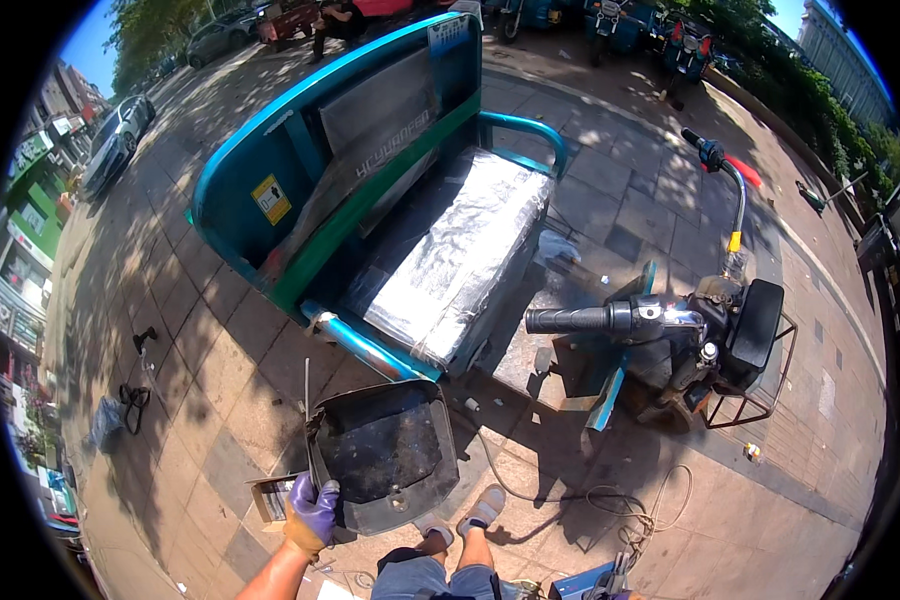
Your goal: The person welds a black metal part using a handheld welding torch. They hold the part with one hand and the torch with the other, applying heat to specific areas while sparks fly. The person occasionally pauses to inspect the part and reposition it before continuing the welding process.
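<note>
My left hand (313,512), in a purple and yellow glove, is closed at the left edge of a black tray-like shell (385,450), with the thumb over its rim. The shell's hollow side faces up. A thin grey rod (307,385) rises beside that edge; whether I hold it too cannot be seen. Under the hand stands an open cardboard box (270,498) of thin sticks. At the bottom edge only a purple sliver of my right hand (626,595) shows, below a dark, clamp-like tool (621,574). Its fingers are hidden.
A teal cargo tricycle stands ahead, with a foil-covered seat box (460,260), handlebar grip (580,320) and front rack (760,390). A blue case (582,582) is by my feet. Looped cable (655,515) lies on the paving, and a black cord (133,405) lies left.
</note>
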Action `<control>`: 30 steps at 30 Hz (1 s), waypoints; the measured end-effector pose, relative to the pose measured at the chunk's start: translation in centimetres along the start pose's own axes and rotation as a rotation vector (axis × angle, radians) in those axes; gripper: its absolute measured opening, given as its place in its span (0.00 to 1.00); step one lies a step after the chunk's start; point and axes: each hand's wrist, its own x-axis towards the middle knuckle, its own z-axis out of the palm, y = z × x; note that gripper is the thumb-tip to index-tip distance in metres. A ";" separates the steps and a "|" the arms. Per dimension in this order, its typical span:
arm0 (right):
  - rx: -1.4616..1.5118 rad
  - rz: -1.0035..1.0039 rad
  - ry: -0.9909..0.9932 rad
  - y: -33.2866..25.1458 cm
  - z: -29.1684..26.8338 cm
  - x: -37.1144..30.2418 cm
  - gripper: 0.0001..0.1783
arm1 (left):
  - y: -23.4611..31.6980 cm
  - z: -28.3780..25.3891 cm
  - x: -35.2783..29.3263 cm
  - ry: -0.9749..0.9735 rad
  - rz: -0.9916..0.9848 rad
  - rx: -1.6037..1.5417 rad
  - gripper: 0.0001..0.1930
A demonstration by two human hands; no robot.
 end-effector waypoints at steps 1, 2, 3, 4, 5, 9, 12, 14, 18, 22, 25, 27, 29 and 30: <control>0.148 -0.013 -0.124 0.8 0.3 0.4 0.19 | -0.2 0.4 -0.2 -0.045 -0.018 0.023 0.08; 0.191 -0.061 -0.164 0.9 1.0 0.9 0.19 | -0.6 0.9 0.1 -0.100 -0.035 0.110 0.07; 0.154 -0.066 -0.117 0.8 1.9 1.1 0.19 | -1.0 1.2 0.0 -0.186 0.068 0.294 0.08; -0.014 -0.270 -0.068 -1.1 3.2 2.5 0.18 | -1.6 1.8 0.2 -0.274 0.174 0.472 0.09; -0.281 -0.444 0.060 -3.5 4.8 3.8 0.17 | -2.2 2.4 0.5 -0.351 0.282 0.639 0.10; -0.181 -0.520 0.287 -12.2 11.7 5.2 0.16 | -5.5 6.6 2.3 -0.618 0.485 0.618 0.18; 0.068 -0.545 0.228 -16.5 14.8 4.4 0.15 | -7.7 8.8 3.3 -0.644 0.343 0.643 0.16; 0.164 -0.519 0.204 -19.2 15.9 3.7 0.16 | -9.1 9.4 4.2 -0.603 0.335 0.644 0.15; 0.249 -0.520 0.207 -23.9 19.6 0.9 0.14 | -12.2 8.4 5.5 -0.579 0.208 0.731 0.12; -0.338 -0.800 0.250 -28.4 21.4 0.6 0.28 | -15.2 6.7 6.7 -0.499 0.152 0.713 0.09; -0.665 -0.754 0.229 -28.9 20.4 0.5 0.29 | -16.7 6.5 7.5 -0.486 -0.027 0.405 0.06; -0.787 -0.840 0.207 -28.6 18.8 -0.3 0.28 | -17.1 6.1 7.7 -0.459 -0.034 0.279 0.06; -0.905 -0.967 0.214 -29.3 18.3 -1.4 0.30 | -17.3 5.7 8.2 -0.490 0.056 0.307 0.06; -0.987 -0.992 0.180 -29.9 18.5 -2.0 0.31 | -17.3 5.4 8.4 -0.493 0.092 0.334 0.05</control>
